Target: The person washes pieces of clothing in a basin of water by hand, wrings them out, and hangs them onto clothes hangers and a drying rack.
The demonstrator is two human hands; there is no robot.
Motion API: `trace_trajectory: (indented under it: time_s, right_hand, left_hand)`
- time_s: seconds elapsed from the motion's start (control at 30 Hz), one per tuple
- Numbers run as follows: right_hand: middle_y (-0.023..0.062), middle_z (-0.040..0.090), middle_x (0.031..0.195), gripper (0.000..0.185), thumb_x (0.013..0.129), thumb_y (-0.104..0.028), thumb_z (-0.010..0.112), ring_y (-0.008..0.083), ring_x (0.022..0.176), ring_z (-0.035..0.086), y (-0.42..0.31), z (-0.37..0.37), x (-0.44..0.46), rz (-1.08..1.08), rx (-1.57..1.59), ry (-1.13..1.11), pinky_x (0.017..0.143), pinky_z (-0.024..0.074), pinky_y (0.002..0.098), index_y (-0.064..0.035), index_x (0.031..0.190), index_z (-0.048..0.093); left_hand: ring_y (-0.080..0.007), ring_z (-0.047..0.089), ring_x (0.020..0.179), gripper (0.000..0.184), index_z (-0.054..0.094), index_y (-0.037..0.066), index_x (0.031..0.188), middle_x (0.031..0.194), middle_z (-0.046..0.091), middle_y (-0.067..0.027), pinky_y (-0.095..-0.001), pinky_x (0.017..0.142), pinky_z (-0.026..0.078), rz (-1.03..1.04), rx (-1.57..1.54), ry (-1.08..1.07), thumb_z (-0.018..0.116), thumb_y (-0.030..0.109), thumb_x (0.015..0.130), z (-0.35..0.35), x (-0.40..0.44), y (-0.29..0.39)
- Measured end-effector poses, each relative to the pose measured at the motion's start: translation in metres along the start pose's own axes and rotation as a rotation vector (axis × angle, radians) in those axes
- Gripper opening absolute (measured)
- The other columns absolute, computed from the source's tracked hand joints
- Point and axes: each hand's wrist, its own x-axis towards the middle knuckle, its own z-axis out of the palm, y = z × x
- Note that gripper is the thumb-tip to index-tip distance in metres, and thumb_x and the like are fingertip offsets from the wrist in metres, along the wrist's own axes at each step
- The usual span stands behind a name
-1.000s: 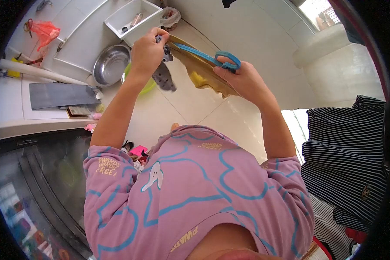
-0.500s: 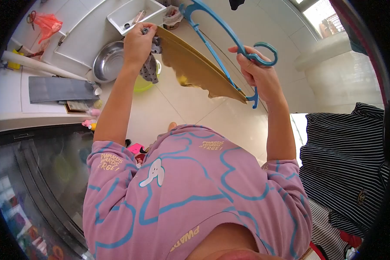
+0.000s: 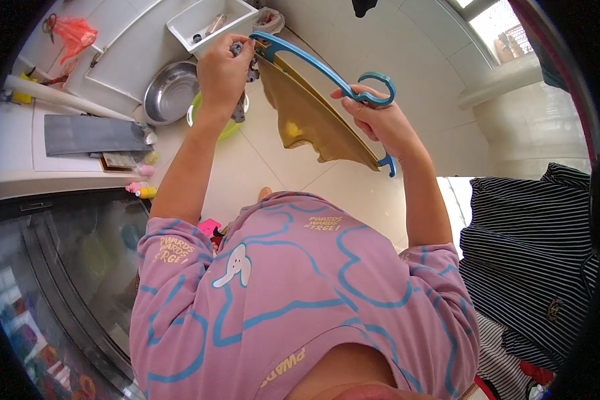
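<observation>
A yellow-brown garment (image 3: 303,127) hangs from a blue plastic hanger (image 3: 307,59) and slopes down to the right. My left hand (image 3: 228,67) is closed at the upper left end, on the garment's edge beside the hanger's tip. A grey patterned cloth (image 3: 239,110) also hangs from that hand. My right hand (image 3: 378,115) is closed round the hanger near its hook, and the hanger's right end sticks out below the garment's right corner.
On the left are a white basin (image 3: 210,30), a metal bowl (image 3: 171,92), a green tub (image 3: 225,127) on the floor and a red plastic bag (image 3: 75,37). A striped black garment (image 3: 530,247) hangs at the right.
The hanger has swung down and left, its left end now at my left hand. It lies along the garment's top edge. My right hand has shifted slightly left.
</observation>
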Motion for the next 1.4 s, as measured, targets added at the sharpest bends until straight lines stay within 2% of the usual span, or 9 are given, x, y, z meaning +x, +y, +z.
trace_trajectory:
  time_s: [0.2, 0.3, 0.47, 0.5, 0.77, 0.97, 1.07, 1.23, 1.4]
  right_hand:
    - [-0.0042, 0.051, 0.070, 0.018, 0.093, -0.025, 0.063, 0.0050, 0.063, 0.042, 0.000, 0.001, 0.002, 0.065, -0.027, 0.037, 0.056, 0.0329, 0.0215, -0.0131, 0.105, 0.069]
    - [-0.0086, 0.039, 0.059, 0.022, 0.096, -0.028, 0.059, 0.0008, 0.050, 0.032, 0.008, 0.001, 0.005, -0.041, -0.070, 0.033, 0.045, 0.0202, 0.0198, -0.0105, 0.108, 0.066]
    - [-0.0075, 0.037, 0.056, 0.029, 0.098, -0.031, 0.055, 0.0015, 0.046, 0.030, -0.012, -0.029, 0.000, 0.025, 0.000, -0.003, 0.042, 0.0191, 0.0197, -0.0085, 0.113, 0.064]
    - [-0.0076, 0.038, 0.056, 0.029, 0.097, -0.031, 0.055, 0.0019, 0.045, 0.031, -0.019, -0.035, 0.000, 0.020, 0.005, -0.022, 0.042, 0.0193, 0.0197, -0.0091, 0.113, 0.065]
    - [-0.0073, 0.040, 0.053, 0.034, 0.096, -0.034, 0.055, 0.0006, 0.038, 0.031, -0.063, -0.060, 0.007, -0.179, -0.042, -0.102, 0.035, 0.0206, 0.0161, -0.0058, 0.113, 0.065]
    - [-0.0074, 0.040, 0.052, 0.034, 0.096, -0.035, 0.056, 0.0009, 0.038, 0.030, -0.081, -0.056, 0.002, -0.208, -0.162, -0.077, 0.035, 0.0191, 0.0162, -0.0081, 0.113, 0.065]
    - [-0.0073, 0.040, 0.051, 0.033, 0.097, -0.038, 0.054, 0.0019, 0.038, 0.031, -0.080, -0.045, 0.001, -0.169, -0.231, -0.055, 0.036, 0.0192, 0.0175, -0.0110, 0.112, 0.066]
    - [-0.0074, 0.039, 0.052, 0.033, 0.098, -0.037, 0.053, 0.0012, 0.040, 0.031, -0.065, -0.015, -0.003, -0.146, -0.237, -0.017, 0.038, 0.0195, 0.0170, -0.0095, 0.110, 0.065]
    - [-0.0050, 0.044, 0.052, 0.028, 0.096, -0.039, 0.057, 0.0025, 0.039, 0.037, -0.046, 0.002, -0.001, -0.082, -0.176, 0.003, 0.037, 0.0260, 0.0180, -0.0155, 0.107, 0.067]
  left_hand:
    - [-0.0104, 0.060, 0.061, 0.021, 0.071, 0.008, 0.093, 0.070, 0.067, -0.0051, -0.0273, 0.059, 0.048, -0.096, -0.044, -0.085, 0.070, 0.027, 0.086, 0.000, -0.016, 0.017]
    - [-0.0090, 0.062, 0.067, 0.020, 0.072, 0.008, 0.095, 0.074, 0.069, -0.0039, -0.0258, 0.063, 0.049, -0.022, -0.179, -0.123, 0.069, 0.026, 0.087, 0.001, -0.018, 0.011]
    - [-0.0088, 0.062, 0.095, 0.028, 0.070, 0.007, 0.111, 0.101, 0.071, -0.0024, -0.0223, 0.086, 0.046, -0.122, -0.496, -0.174, 0.066, 0.027, 0.091, -0.019, 0.004, -0.017]
    - [-0.0114, 0.055, 0.113, 0.041, 0.060, 0.007, 0.127, 0.124, 0.063, -0.0040, -0.0239, 0.100, 0.039, -0.134, -0.539, -0.340, 0.063, 0.029, 0.093, -0.025, 0.010, -0.022]
    - [-0.0137, 0.045, 0.125, 0.069, 0.042, 0.007, 0.143, 0.138, 0.051, -0.0082, -0.0259, 0.102, 0.037, -0.070, -0.781, -0.793, 0.070, 0.035, 0.087, -0.010, 0.022, -0.027]
    - [-0.0092, 0.055, 0.105, 0.052, 0.059, 0.005, 0.126, 0.115, 0.064, -0.0047, -0.0227, 0.090, 0.042, -0.172, -1.039, -0.367, 0.068, 0.040, 0.088, -0.023, 0.012, -0.005]
    - [-0.0105, 0.059, 0.093, 0.046, 0.064, 0.004, 0.110, 0.099, 0.067, -0.0037, -0.0248, 0.084, 0.046, -0.111, -0.543, -0.161, 0.068, 0.044, 0.087, -0.033, 0.016, 0.007]
    - [-0.0197, 0.065, 0.082, 0.066, 0.064, 0.000, 0.104, 0.091, 0.068, -0.0102, -0.0319, 0.074, 0.050, -0.143, -0.295, -0.181, 0.074, 0.057, 0.073, -0.021, 0.009, 0.020]
    - [-0.0224, 0.066, 0.083, 0.057, 0.063, 0.001, 0.109, 0.089, 0.069, -0.0119, -0.0321, 0.077, 0.050, -0.211, -0.354, -0.276, 0.074, 0.044, 0.073, -0.013, 0.004, -0.001]
